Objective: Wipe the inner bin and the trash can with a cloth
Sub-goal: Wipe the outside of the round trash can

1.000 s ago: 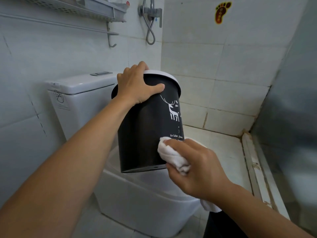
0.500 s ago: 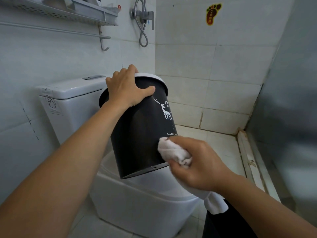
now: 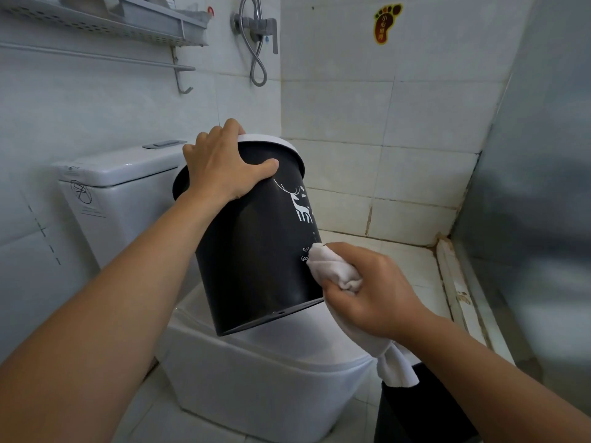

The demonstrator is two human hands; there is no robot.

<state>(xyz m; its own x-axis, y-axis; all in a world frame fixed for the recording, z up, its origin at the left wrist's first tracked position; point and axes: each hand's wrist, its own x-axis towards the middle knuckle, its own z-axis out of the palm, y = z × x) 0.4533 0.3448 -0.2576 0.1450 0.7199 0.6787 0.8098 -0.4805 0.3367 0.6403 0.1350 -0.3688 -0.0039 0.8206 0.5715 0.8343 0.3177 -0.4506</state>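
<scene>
Black trash can (image 3: 252, 251), held tilted above the closed white toilet (image 3: 256, 372), its white-rimmed top leaning toward 11 o'clock and its base toward 5 o'clock, apparently clear of the lid. The left hand (image 3: 224, 167) grips the rim at the can's 12 o'clock, fingers curled over the edge and thumb laid along the black wall. The right hand (image 3: 367, 289) holds a bunched white cloth (image 3: 332, 266) pressed against the wall at the can's 4 o'clock, just below the white deer print (image 3: 299, 203) and over the small lettering; the cloth's loose tail hangs beneath the wrist. Compared with one second ago, the can has tipped further, so that its base edge now swings more toward the viewer, and the cloth has crept slightly up the wall, hiding more of the lettering; both grips are unchanged. This suggests a wiping stroke under way on the lower right of the outer wall, with the left hand turning the can to present fresh surface. Judged from this view, the far side and the inside have yet to be shown to the cloth. A dark object (image 3: 425, 407) at the frame's 5 o'clock may be the second bin part; too little of it shows to tell. The toilet tank (image 3: 128, 187) stands at 9 o'clock of the can.
</scene>
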